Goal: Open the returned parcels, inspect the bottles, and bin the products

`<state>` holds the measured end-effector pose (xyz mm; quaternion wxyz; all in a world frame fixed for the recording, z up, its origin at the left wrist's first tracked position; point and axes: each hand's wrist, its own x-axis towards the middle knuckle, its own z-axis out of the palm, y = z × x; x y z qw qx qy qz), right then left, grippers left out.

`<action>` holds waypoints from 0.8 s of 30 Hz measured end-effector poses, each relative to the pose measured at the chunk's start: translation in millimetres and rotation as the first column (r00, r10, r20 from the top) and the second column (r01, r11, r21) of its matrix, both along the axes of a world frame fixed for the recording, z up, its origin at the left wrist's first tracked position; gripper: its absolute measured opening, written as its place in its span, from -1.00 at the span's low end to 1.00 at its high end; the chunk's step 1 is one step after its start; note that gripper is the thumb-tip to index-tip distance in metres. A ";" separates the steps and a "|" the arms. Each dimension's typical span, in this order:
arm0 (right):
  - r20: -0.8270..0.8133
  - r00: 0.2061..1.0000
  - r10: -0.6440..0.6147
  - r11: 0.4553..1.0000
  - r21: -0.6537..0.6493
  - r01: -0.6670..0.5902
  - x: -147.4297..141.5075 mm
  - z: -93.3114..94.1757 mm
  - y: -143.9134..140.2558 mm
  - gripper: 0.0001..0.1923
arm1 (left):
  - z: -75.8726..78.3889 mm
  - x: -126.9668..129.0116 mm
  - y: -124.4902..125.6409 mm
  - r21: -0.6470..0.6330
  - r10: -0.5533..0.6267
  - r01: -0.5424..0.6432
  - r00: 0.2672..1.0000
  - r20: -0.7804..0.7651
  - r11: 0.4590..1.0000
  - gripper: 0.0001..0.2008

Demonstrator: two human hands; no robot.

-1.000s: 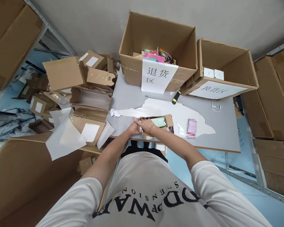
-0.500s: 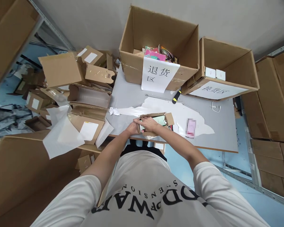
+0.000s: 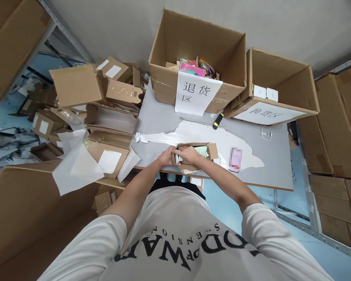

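A small opened cardboard box (image 3: 213, 150) lies near the front edge of the table, its right flap sticking out and its front side torn. Inside it shows a pale green item (image 3: 202, 150), partly covered by my hand. My left hand (image 3: 166, 157) is closed round the left end of the box. My right hand (image 3: 190, 155) reaches over the open top, its fingers bent toward that same end, where both hands' fingertips meet. What lies under the right fingers is mostly hidden. To the right is a pink phone-shaped object (image 3: 235, 159), blurred out.
Two large cartons with paper signs, one holding colourful packages (image 3: 193, 69), the other small white boxes (image 3: 265, 93), stand at the back. A black-and-yellow cutter (image 3: 218, 121), a white cable (image 3: 266, 134) and crumpled paper (image 3: 140, 137) lie on the table (image 3: 160, 117). Opened cartons (image 3: 111, 117) pile up left.
The small box has shifted slightly to the right together with both hands. My fingers stay at its left end.
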<state>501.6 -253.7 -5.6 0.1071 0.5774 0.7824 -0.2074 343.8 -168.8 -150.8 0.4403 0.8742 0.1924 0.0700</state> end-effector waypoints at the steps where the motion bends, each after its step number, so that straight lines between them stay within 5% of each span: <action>1: -0.002 1.000 -0.004 1.000 0.005 0.004 0.6 0.3 -0.4 -0.38 | 0.1 0.4 0.5 0.000 -0.006 0.006 1.000 0.004 1.000 -0.04; 24: -0.026 0.998 -0.054 0.997 0.051 0.055 8.7 3.8 -15.5 -0.47 | 23.3 7.5 -0.4 0.049 -0.049 0.049 0.999 0.014 0.998 -0.12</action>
